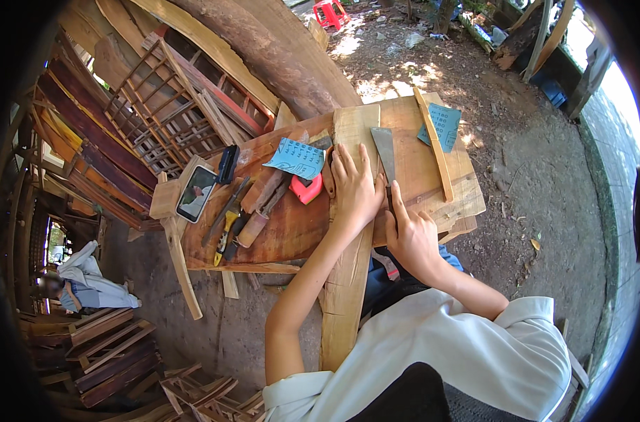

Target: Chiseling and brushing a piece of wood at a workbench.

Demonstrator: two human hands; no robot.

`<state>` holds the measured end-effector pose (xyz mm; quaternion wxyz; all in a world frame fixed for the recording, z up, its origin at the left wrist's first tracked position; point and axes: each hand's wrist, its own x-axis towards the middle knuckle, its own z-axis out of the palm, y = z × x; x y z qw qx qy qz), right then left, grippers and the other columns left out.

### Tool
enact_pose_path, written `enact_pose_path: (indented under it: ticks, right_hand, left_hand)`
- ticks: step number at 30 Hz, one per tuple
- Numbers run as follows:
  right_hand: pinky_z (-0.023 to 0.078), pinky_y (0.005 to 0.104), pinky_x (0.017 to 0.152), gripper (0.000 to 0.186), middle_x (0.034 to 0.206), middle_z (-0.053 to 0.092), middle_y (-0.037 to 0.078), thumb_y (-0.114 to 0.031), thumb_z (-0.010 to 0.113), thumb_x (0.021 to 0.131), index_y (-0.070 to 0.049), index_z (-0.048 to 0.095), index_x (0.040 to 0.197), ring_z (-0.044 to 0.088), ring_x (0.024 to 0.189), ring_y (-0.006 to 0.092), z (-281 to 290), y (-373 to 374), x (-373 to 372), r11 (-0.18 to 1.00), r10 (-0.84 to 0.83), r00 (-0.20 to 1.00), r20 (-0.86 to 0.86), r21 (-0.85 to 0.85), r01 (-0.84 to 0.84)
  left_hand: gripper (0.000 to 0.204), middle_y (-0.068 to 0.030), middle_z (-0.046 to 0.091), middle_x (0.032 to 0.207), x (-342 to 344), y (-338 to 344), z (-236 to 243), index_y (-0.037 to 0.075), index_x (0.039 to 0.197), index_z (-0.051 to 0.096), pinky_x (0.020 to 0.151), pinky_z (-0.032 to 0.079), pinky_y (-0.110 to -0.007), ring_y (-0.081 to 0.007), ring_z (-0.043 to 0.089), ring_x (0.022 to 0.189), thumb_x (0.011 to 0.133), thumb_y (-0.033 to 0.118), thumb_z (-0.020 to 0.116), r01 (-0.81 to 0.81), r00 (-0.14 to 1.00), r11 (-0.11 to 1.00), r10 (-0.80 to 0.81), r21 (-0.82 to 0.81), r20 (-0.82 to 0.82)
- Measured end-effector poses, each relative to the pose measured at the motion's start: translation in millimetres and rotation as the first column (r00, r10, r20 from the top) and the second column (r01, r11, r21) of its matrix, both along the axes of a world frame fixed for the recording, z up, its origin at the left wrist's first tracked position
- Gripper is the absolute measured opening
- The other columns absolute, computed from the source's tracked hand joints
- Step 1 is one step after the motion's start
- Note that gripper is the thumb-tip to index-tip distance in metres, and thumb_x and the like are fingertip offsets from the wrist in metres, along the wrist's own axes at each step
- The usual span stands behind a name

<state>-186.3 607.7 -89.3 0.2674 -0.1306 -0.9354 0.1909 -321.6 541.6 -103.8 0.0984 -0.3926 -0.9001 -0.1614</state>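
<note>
Evidently, Palm Flat and Blade Alongside

At the centre of the frame, the left hand (355, 186) rests flat on a pale plank (344, 288), fingers extended, presumably to keep the wood from shifting. Just right of centre, the right hand (413, 239) curls around the dark handle of a flat-bladed tool (384, 151), index finger laid along it (for steering more than for force, I'd say). The grey blade points toward the top of the frame, just beside the plank's right edge.

That plank crosses the reddish bench (292, 239) and juts past its near edge toward the lower middle. Left of centre, room is tight: a pink object (306, 190), perhaps a tape measure, a blue sheet (297, 158) and a yellow-handled tool (230, 224). Right of the blade, brown wood spreads to a thin strip (434, 148); beyond the bench's right edge lies earth (531, 190).
</note>
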Motion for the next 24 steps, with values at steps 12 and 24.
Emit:
enact_pose_path:
  ticks: [12,24]
  right_hand:
    - [0.047,0.0403,0.051,0.053,0.055,0.056,0.017,-0.011,0.056,0.083,0.006,0.041,0.132,0.057,0.047,0.0299,4.1,9.6,-8.3,0.997,-0.005,1.000,0.001,-0.075,0.005]
    - [0.049,0.0409,0.051,0.056,0.063,0.060,0.019,-0.013,0.055,0.082,0.004,0.041,0.133,0.059,0.051,0.0324,7.2,14.2,-8.3,0.995,0.014,1.000,0.007,-0.101,-0.013]
  left_hand:
    - [0.067,-0.0401,0.013,0.141,2.0,2.2,6.8,-0.004,0.141,0.024,0.109,0.018,-0.053,-0.0541,0.016,0.131,0.090,0.032,0.048,-0.012,1.000,1.000,0.012,-0.003,0.010]
    - [0.065,-0.0385,0.018,0.141,-0.1,1.9,5.2,-0.004,0.138,0.032,0.108,0.018,-0.054,-0.0539,0.018,0.131,0.086,0.028,0.054,0.019,1.000,0.992,-0.019,0.121,-0.002]
